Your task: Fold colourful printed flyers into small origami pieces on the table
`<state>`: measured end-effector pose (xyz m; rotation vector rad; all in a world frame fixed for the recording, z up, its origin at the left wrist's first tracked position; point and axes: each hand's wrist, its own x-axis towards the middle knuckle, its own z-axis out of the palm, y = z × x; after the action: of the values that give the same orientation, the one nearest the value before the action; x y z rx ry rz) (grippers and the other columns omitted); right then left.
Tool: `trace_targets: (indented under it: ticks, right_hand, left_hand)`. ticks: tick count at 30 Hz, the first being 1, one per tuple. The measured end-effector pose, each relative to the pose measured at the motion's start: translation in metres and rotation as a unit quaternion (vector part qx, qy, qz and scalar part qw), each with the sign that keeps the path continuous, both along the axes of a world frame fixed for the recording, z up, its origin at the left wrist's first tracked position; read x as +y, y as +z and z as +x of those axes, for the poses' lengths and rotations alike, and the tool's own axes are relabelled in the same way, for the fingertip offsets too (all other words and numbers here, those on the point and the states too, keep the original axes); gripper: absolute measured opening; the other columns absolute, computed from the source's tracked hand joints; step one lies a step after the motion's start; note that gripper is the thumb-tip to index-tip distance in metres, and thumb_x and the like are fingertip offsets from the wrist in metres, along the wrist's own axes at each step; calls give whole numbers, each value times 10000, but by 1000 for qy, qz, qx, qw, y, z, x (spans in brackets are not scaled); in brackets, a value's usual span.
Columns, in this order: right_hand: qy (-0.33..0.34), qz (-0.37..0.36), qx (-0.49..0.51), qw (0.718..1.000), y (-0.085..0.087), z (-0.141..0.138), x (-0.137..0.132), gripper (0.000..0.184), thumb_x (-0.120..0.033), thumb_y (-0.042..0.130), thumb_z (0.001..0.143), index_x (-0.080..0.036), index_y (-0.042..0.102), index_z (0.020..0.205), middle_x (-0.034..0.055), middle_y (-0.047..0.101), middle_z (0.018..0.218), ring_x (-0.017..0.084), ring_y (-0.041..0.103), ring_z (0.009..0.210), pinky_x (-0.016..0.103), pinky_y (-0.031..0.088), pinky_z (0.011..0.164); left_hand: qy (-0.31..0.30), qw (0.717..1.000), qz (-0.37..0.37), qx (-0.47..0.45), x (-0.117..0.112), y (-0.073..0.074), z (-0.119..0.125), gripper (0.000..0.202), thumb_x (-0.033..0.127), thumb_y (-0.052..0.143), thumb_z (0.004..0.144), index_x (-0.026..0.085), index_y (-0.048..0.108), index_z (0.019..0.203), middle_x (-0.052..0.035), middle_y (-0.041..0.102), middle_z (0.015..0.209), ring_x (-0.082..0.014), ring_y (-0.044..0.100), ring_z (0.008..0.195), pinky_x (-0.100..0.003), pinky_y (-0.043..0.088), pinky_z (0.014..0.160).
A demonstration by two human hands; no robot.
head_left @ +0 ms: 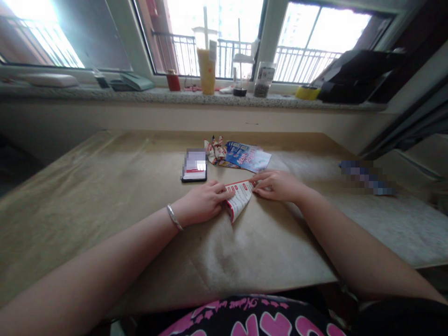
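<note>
Leaflet point(239, 199) between left hand point(202, 203) and right hand point(278, 185)

A smartphone point(194, 165) and wrappers point(215, 150) stand before the left hand point(201, 203); room lies right of the leaflets point(248, 156).

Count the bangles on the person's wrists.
1: a silver bangle on the left wrist, just behind the left hand. The right hand and its wrist show none, and neither wrist looks covered.
</note>
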<state>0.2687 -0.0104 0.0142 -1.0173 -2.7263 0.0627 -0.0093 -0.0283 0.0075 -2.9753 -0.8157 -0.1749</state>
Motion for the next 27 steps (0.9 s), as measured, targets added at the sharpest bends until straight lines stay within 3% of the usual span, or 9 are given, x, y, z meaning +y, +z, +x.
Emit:
trace_targets:
  ticks: [12, 27]
  right_hand:
    - [-102, 49, -50, 992, -3, 8, 6, 279, -341, 481, 889, -271, 751, 887, -4, 705, 1098, 185, 656, 959, 293, 492, 742]
    - [-202, 41, -89, 974, 0, 4, 4, 319, -390, 443, 887, -301, 747, 925, 1, 702, 1051, 170, 637, 839, 264, 373, 579]
  left_hand:
    - [1, 1000, 5, -2, 0, -2, -1, 414, 177, 413, 892, 189, 500, 1297, -89, 558, 1108, -213, 482, 1004, -342, 434, 899]
    - [3, 1000, 2, 2, -1, -2, -1, 411, 175, 412, 893, 186, 501, 1294, -90, 558, 1126, -214, 477, 986, -348, 428, 901]
